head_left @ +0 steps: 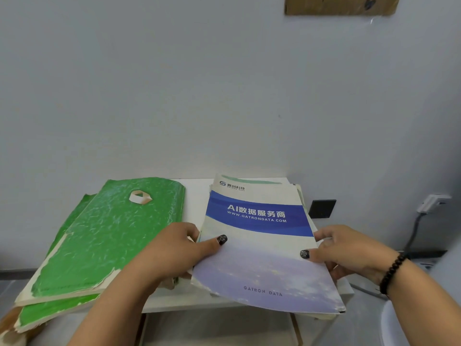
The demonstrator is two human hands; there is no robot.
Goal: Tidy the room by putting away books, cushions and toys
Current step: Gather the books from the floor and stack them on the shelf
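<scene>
Both forearms reach in from the bottom edge, at five and seven o'clock, and both hands are clamped on the same booklet [262, 245]. Left hand [179, 248] grips its left edge, thumb laid flat on the cover, fingers curled underneath. Right hand [349, 250] grips the right edge the same way, thumb on top, fingers tucked below, with a dark bead bracelet [391, 273] round the wrist. Dark patterned polish shows on both thumbnails.

That booklet sits dead centre, leaning to four o'clock: blue band across the cover with white print, pale lilac lower half, "GATRON DATA" near its bottom edge. More pages or booklets lie stacked beneath it, edges peeking out along the right side and the near corner. Whether the stack is lifted or resting on the surface, I cannot tell.

Over at nine o'clock, a green folder [107, 236], worn and peeling at the edges, lies on another green one, both overhanging the near left corner of the white table [194, 303]. Its right edge is just beside the left hand.

Further out, at three o'clock, a black wall plate [322, 208] sits low on the grey wall, and beyond it a white plug [432, 202] with a cable dropping down. Up at one o'clock, a brown board [341, 5] is fixed to the wall.
</scene>
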